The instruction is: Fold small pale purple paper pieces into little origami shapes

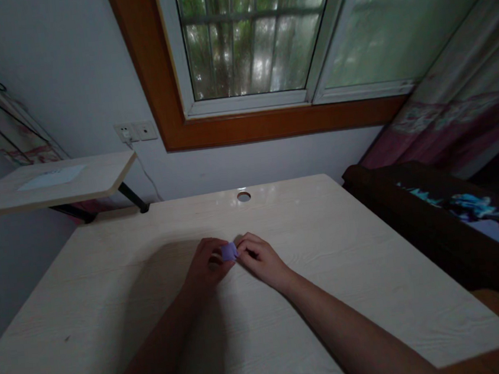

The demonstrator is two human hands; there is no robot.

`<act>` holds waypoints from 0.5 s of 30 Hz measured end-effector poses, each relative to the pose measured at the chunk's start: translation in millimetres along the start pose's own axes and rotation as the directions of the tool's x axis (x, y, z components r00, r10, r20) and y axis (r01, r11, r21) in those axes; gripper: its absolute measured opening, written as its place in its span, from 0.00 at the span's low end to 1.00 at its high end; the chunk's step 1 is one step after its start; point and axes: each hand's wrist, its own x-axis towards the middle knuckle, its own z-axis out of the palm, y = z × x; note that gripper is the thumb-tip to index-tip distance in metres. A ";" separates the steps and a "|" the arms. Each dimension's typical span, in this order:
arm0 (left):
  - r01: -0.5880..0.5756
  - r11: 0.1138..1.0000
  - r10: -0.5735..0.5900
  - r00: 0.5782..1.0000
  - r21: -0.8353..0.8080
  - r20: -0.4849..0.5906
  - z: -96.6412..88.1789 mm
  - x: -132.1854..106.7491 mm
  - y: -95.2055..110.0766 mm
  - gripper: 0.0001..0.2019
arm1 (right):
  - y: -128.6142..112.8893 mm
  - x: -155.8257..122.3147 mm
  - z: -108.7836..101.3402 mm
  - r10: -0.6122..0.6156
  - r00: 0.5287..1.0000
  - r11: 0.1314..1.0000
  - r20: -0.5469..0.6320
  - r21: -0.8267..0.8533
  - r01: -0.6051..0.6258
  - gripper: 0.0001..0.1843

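Left hand [204, 263] pinching squarish purple piece [228, 251], right hand [264, 260] touching; wood-grained tabletop [335, 237].

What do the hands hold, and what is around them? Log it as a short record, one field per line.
Left hand: holds a small purple piece between thumb and fingers
Right hand: fingertips at the piece's right edge; exact grip unclear
Piece material: cannot tell
Surface: pale wood-grain desk
Beyond hands: round cable hole near the desk's far edge
Far left: raised shelf bearing a paper sheet
Back wall: sliding window in a brown frame
Far right: curtain
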 end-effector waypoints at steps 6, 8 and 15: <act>0.076 0.993 -0.078 0.997 -0.086 -0.029 -1.4 2.0 -2.7 0.14 | -2.4 -1.6 -0.4 0.005 1.000 1.000 -0.015 0.005 -0.004 0.10; 0.104 0.984 -0.107 0.994 -0.142 -0.013 -3.0 2.7 -2.7 0.13 | -3.1 -1.7 -0.1 0.005 1.000 1.000 -0.030 0.001 -0.005 0.10; 0.063 0.988 -0.061 0.998 -0.138 0.018 -3.7 4.0 -4.2 0.12 | -4.9 -3.3 2.1 -0.024 0.999 0.999 -0.040 -0.035 0.022 0.07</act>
